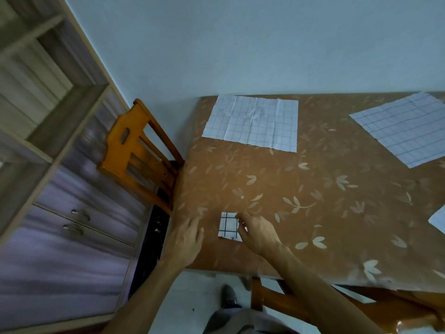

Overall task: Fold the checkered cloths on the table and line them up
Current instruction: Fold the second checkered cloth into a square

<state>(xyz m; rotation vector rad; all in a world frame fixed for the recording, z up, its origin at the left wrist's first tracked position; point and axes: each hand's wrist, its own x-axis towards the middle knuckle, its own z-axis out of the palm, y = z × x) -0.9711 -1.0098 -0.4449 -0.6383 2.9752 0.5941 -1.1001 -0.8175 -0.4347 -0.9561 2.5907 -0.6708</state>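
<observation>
**A:** Status of the folded cloth (228, 225)?

**B:** It is a small checkered square, lying flat on the table (313, 189) near the front left corner, on the brown leaf-pattern cover.

**A:** Left hand (186, 239)?

**B:** The fingers are straight and slightly spread, palm down, holding nothing. It is just left of the folded cloth and apart from it. I cannot tell whether it touches the cover.

**A:** Right hand (256, 233)?

**B:** It is at the folded cloth's right edge. The forefinger points toward the upper right corner and the thumb lies along the lower part of that edge. The hand overlaps the cloth, but the picture is too blurred to tell whether it pinches the edge or only rests on it.

**A:** Other cloths?

**B:** One flat cloth (251, 121) is spread open at the far left of the table, creased into panels, with its far edge at the wall side. A second flat cloth (404, 127) is spread open at the far right, turned at an angle. The two are well apart. A white corner (439, 221) shows at the right edge of the view, and I cannot tell what it is.

**A:** Surroundings?

**B:** A wooden chair (137, 150) stands against the table's left end. A cabinet (72, 225) with drawers stands beyond it.
</observation>
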